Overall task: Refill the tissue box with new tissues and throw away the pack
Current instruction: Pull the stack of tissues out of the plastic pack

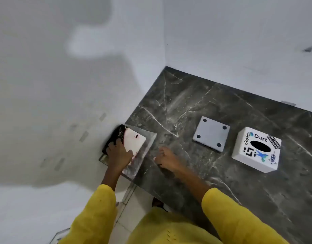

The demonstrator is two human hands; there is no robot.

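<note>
A black, white and clear tissue pack (134,140) lies at the left edge of the dark marble counter (187,106), against the wall. My left hand (119,154) rests on its near end, fingers curled over it. Just right of the pack, my right hand (166,158) hovers low over the counter with fingers loosely curled and nothing in them. A white tissue box (245,155) with stickers and a dark oval slot stands upright at the right. Its flat white base plate (211,133), with dark round feet at the corners, lies apart to the box's left.
White walls (63,103) meet in a corner behind the counter and close it in at the left and the back. Below the counter's near edge there is light tiled floor (129,196) and my yellow clothing (169,226).
</note>
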